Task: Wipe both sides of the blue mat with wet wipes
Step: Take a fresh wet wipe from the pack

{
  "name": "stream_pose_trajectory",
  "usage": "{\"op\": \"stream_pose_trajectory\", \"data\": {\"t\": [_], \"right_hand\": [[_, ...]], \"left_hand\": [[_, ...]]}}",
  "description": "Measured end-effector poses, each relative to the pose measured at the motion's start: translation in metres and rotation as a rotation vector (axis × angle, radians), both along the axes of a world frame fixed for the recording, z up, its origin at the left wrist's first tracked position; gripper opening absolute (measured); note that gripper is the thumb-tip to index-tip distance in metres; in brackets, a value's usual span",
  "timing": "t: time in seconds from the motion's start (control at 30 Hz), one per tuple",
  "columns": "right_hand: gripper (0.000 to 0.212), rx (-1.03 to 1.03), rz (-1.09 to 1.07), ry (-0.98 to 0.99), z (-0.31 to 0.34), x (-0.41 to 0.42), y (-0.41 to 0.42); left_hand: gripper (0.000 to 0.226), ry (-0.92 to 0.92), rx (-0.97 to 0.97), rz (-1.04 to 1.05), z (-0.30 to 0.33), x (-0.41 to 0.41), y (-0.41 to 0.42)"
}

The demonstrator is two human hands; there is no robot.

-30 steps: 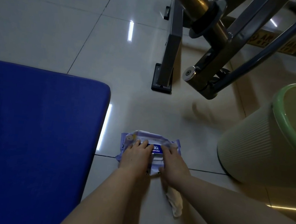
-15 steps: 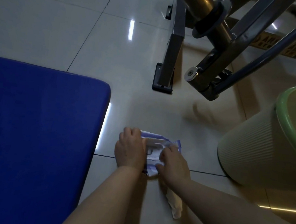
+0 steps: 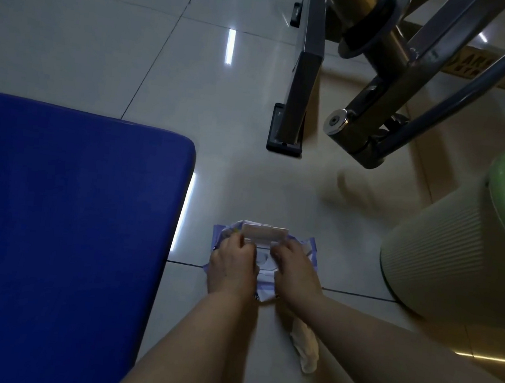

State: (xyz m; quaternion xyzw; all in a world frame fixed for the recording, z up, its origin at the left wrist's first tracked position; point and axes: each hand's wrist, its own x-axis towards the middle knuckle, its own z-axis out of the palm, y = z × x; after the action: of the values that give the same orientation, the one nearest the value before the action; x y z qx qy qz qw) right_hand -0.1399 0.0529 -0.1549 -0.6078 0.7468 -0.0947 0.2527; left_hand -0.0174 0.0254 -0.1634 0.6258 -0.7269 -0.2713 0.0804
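I have both hands on the wet wipe pack [image 3: 298,251], which lies on the floor [image 3: 105,38] just beside the right edge of the blue mat [image 3: 65,235]. Its white flip lid [image 3: 265,233] stands open at the far side of the pack. My left hand [image 3: 231,266] presses down on the pack's left half, fingers curled over it, and my right hand [image 3: 294,271] sits at the opening with the fingertips bent in toward the slot. The light is dim and my knuckles cover the opening, so I cannot tell whether the right fingers already pinch a sheet or only feel for one.

The step, as I judge it, is drawing out a fresh wipe. To do it well I would keep the left hand's weight on the pack so it does not lift or slide on the glossy tile, pinch one corner of the top sheet with thumb and forefinger, and pull slowly, up and toward me, so a single wipe comes and the next does not trail out. Then I would snap the lid down so the rest stay moist.

A crumpled wipe [image 3: 305,350] lies on the floor under my right forearm; it looks spent and likely belongs in the bin [image 3: 442,259] standing to the right.

The mat lies flat, top side up.
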Motion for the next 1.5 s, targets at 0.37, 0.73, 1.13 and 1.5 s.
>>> {"op": "stream_pose_trajectory", "data": {"t": [0.37, 0.73, 1.13, 1.5], "right_hand": [[0.025, -0.016, -0.03, 0.03, -0.01, 0.002, -0.005], [0.015, 0.04, -0.097, 0.017, -0.011, 0.002, -0.011], [0.013, 0.091, -0.157, 0.038, -0.007, 0.011, -0.021], [0.029, 0.12, -0.176, -0.086, 0.006, 0.021, -0.034]], "left_hand": [[0.035, -0.143, -0.018, -0.041, 0.0, -0.011, -0.004], [0.019, -0.118, -0.021, -0.009, 0.003, -0.017, -0.006], [0.018, 0.051, 0.034, 0.102, 0.002, -0.015, 0.002], [0.044, 0.006, 0.141, 0.023, 0.012, -0.013, 0.001]]}}
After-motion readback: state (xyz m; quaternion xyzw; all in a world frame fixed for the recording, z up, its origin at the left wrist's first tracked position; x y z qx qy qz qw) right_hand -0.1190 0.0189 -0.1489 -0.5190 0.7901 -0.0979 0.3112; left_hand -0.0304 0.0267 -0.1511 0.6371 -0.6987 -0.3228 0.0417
